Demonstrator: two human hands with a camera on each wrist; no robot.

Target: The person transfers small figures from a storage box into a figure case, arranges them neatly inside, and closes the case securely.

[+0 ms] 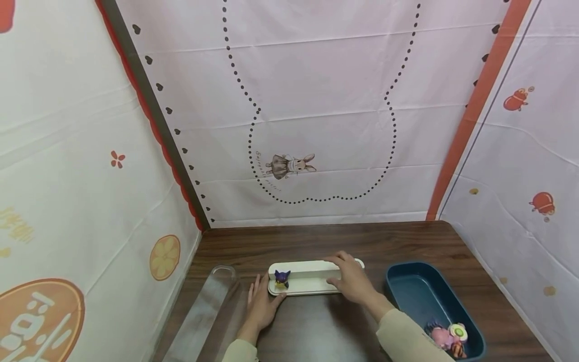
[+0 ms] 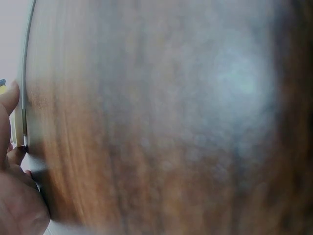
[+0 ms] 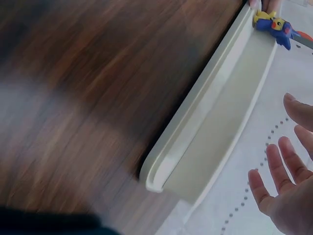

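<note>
A long, narrow off-white tray (image 1: pixel 309 285) lies crosswise on the table, with a small purple-and-yellow toy figure (image 1: pixel 282 279) standing in its left end. My left hand (image 1: pixel 261 306) rests against the tray's left end, fingers extended beside it and thumb along the front edge. In the left wrist view only the thumb (image 2: pixel 11 97) and part of that hand show at the left margin. Over the right part of the tray hovers my right hand (image 1: pixel 355 281). The right wrist view shows its fingers (image 3: pixel 279 171) spread and slightly bent, with nothing between them.
At the right stands a dark blue bin (image 1: pixel 413 289) with several small toys (image 1: pixel 445 336) in its near end. A long clear plastic piece (image 1: pixel 199 317) lies on the brown wooden table (image 1: pixel 316 241) at the left. Printed white cloth (image 1: pixel 344 151) hangs behind and on both sides.
</note>
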